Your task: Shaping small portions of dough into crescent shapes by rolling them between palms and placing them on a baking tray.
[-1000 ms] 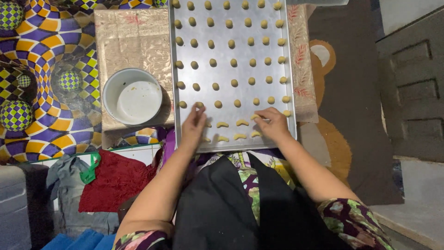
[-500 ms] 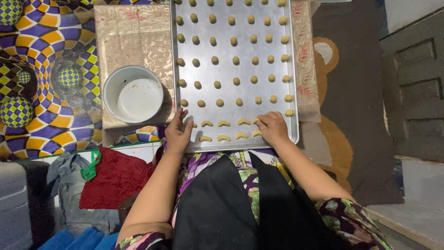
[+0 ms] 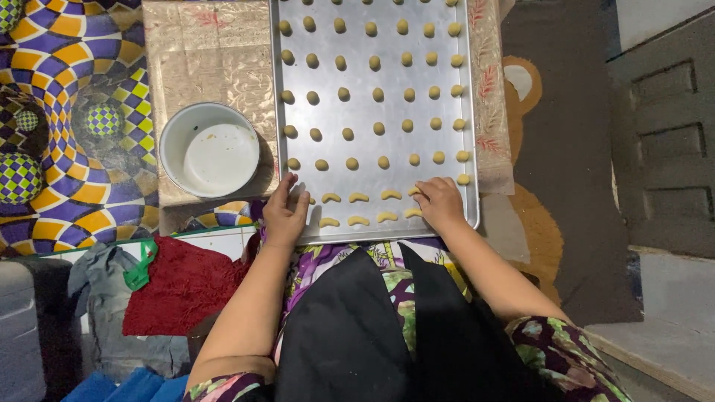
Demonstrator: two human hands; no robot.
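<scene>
Tray (image 3: 387,149) lengthwise away (crescents (image 3: 359,198) crosswise)

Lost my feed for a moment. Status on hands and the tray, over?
Left hand flat on baking tray near edge, holding nothing. Right hand on a crescent dough piece in the near rows. White bowl left of tray, clear of both.
</scene>
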